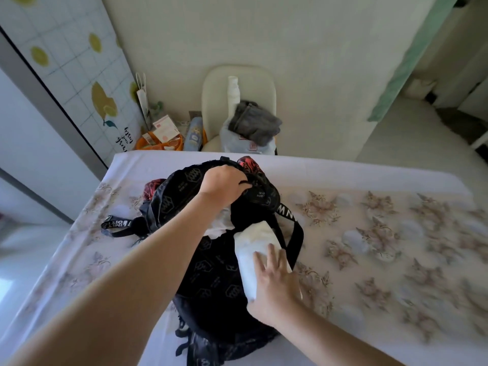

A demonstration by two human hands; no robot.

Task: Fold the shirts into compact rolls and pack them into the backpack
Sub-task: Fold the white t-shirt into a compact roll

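Fingers (pixel 239 178) of the left hand (pixel 224 184) clamp the backpack (pixel 211 273) rim, holding its mouth open. The right hand (pixel 274 283), fingers spread flat, presses the white shirt roll (pixel 253 239) toward it.

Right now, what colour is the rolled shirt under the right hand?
White: the rolled fabric shirt shows best in the head view.

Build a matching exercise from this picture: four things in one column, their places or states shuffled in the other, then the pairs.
1. left hand
2. right hand
3. white rolled shirt
4. crumpled grey garment

A. on the cream chair
B. grips the black patterned backpack's top edge
C. lies on the backpack, far end at its opening
D. presses on the roll

Pairs: 1-B, 2-D, 3-C, 4-A
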